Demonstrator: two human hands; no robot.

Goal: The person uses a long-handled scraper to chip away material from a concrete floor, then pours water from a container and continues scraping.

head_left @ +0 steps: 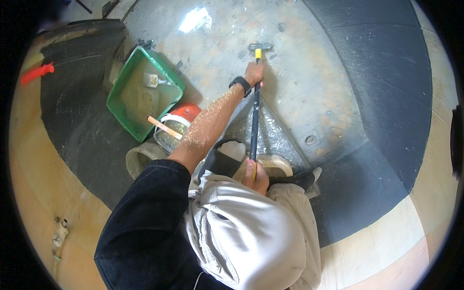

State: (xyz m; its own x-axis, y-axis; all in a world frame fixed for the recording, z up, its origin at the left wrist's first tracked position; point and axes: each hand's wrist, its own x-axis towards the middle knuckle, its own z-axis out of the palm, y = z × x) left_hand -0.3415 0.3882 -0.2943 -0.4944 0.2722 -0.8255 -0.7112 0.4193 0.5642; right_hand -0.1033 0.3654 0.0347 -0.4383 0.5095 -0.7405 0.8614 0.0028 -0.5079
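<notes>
My left hand (pixel 254 74), with a dark watch on the wrist, is closed around the upper shaft of a long-handled tool (pixel 255 121). The tool has a black shaft, a yellow collar and a narrow dark crosswise head, which rests on or just above the grey, stained floor (pixel 309 87). I cannot make out the head's exact kind. Close to my body, my right hand (pixel 256 177) grips the shaft's lower end. Pale dust or chips cover my left forearm.
To the left stands a green tub (pixel 113 101) with cloudy liquid and a white-headed tool inside. Beside it are an orange-and-white bucket (pixel 186 112) with a wooden stick and a tipped grey bucket (pixel 140 159). Black sheeting (pixel 382 72) borders the floor. A red-orange handle (pixel 37 73) lies far left.
</notes>
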